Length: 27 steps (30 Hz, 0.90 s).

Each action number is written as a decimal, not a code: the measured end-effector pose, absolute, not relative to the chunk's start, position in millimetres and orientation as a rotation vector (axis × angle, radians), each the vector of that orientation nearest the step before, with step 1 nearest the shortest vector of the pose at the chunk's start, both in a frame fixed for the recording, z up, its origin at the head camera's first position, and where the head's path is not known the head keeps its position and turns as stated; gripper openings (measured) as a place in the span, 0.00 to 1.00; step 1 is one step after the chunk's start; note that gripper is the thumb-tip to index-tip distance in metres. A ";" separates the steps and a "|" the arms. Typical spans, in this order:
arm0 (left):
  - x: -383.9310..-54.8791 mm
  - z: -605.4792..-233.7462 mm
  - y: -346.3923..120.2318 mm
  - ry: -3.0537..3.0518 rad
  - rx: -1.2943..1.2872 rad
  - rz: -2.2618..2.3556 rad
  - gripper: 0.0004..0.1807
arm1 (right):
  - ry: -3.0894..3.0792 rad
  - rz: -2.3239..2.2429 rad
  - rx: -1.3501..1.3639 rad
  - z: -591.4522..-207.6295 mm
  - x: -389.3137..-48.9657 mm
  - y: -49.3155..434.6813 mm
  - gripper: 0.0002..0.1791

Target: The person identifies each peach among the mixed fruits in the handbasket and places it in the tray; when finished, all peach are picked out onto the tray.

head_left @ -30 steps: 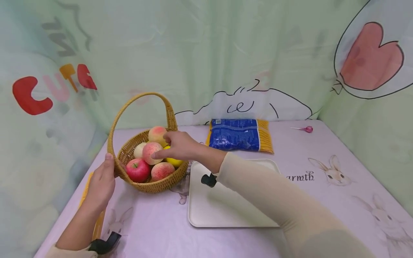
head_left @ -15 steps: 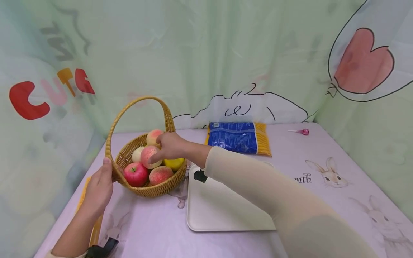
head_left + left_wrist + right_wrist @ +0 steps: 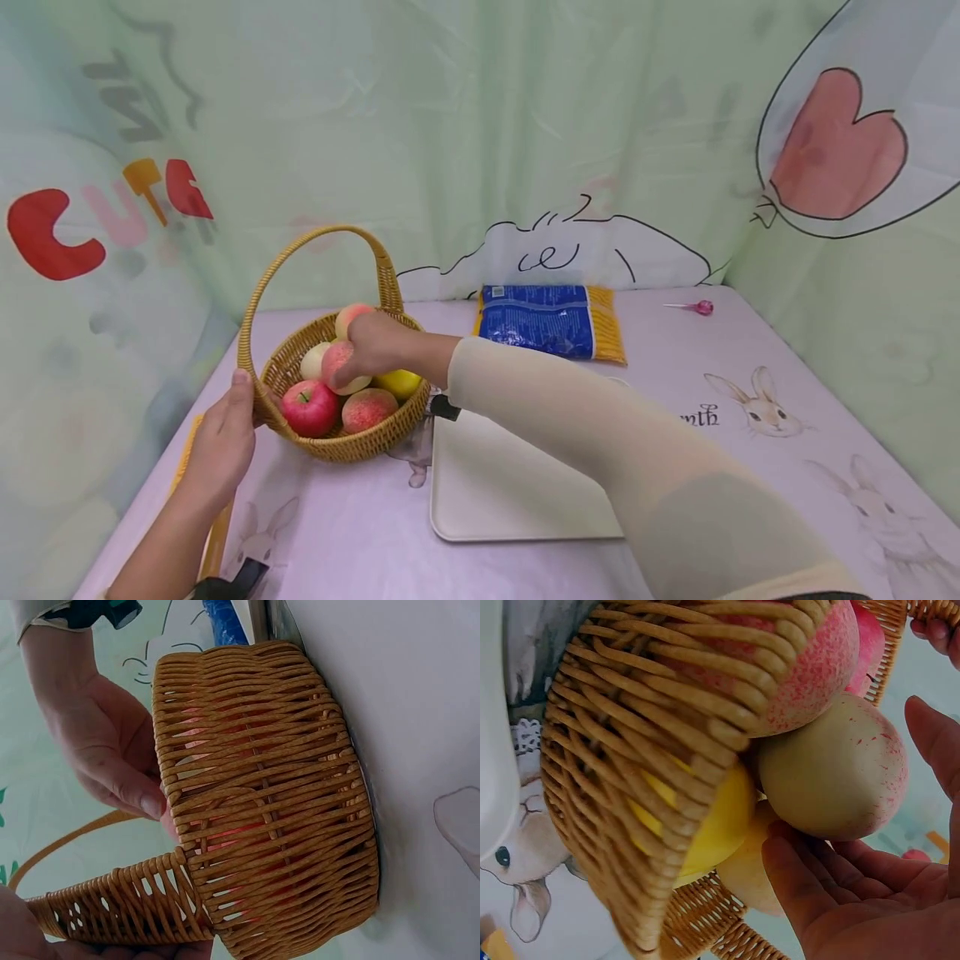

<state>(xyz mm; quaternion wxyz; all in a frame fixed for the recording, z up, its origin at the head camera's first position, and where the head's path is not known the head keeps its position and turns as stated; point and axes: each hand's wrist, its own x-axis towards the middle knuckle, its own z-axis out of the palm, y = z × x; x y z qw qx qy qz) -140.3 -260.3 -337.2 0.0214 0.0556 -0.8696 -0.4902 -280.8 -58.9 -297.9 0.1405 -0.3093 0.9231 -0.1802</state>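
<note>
Head view: at the near left, the left hand (image 3: 225,437) grips the basket (image 3: 352,448) where the handle (image 3: 246,333) meets the rim; this hold is unchanged. The basket rests on the counter (image 3: 360,533), left of the white tray (image 3: 517,483). At its near side lie the red apple (image 3: 310,408) and one peach (image 3: 370,410); beyond these sits the middle peach (image 3: 336,357). Change: the right hand (image 3: 378,343) has moved left, farther over the middle peach. Right wrist view: this grip is half spread, fingers at the fruit's far side, thumb apart; firm contact cannot be confirmed. Judgement: the reach is nearly complete, the middle peach not yet lifted. At the far side lies the blue packet (image 3: 536,321).
</note>
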 end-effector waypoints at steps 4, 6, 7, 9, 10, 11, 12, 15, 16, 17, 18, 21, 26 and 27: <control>-140.1 -336.9 -259.7 -2.719 0.212 -1.540 0.44 | 2.666 -0.449 -0.874 -296.2 -281.5 -64.5 0.30; -139.8 -336.7 -258.9 -2.721 0.220 -1.544 0.45 | 2.661 -0.436 -0.846 -296.1 -281.0 -66.4 0.29; -139.5 -336.6 -258.5 -2.724 0.226 -1.543 0.45 | 2.657 -0.436 -0.828 -296.4 -280.7 -67.3 0.28; -138.8 -336.7 -257.9 -2.728 0.227 -1.540 0.46 | 2.649 -0.441 -0.801 -297.4 -279.9 -68.9 0.27; -138.4 -336.7 -257.6 -2.730 0.230 -1.537 0.46 | 2.647 -0.437 -0.795 -297.8 -279.4 -69.6 0.27; -138.2 -336.9 -257.5 -2.728 0.227 -1.535 0.45 | 2.645 -0.436 -0.791 -298.3 -279.1 -70.3 0.26; -137.9 -337.1 -257.4 -2.728 0.226 -1.531 0.45 | 2.642 -0.430 -0.790 -298.9 -279.0 -71.0 0.26; -137.6 -337.2 -257.4 -2.720 0.226 -1.533 0.45 | 2.645 -0.414 -0.804 -299.9 -279.2 -72.0 0.26; -138.0 -337.3 -257.4 -2.715 0.220 -1.535 0.45 | 2.649 -0.413 -0.806 -300.0 -279.5 -71.8 0.26; -138.6 -337.2 -257.4 -2.713 0.217 -1.538 0.46 | 2.653 -0.414 -0.807 -300.0 -280.1 -71.6 0.26; -139.2 -337.1 -257.3 -2.713 0.217 -1.541 0.46 | 2.657 -0.409 -0.812 -299.8 -280.7 -71.0 0.26; -140.8 -336.6 -256.7 -2.718 0.223 -1.550 0.47 | 2.666 -0.413 -0.840 -299.0 -283.1 -68.1 0.28; -141.5 -337.1 -258.1 -2.714 0.235 -1.554 0.47 | 2.671 -0.441 -0.920 -293.9 -283.8 -62.0 0.26; -141.9 -337.2 -258.5 -2.708 0.238 -1.553 0.47 | 2.671 -0.456 -0.928 -292.9 -283.2 -60.7 0.26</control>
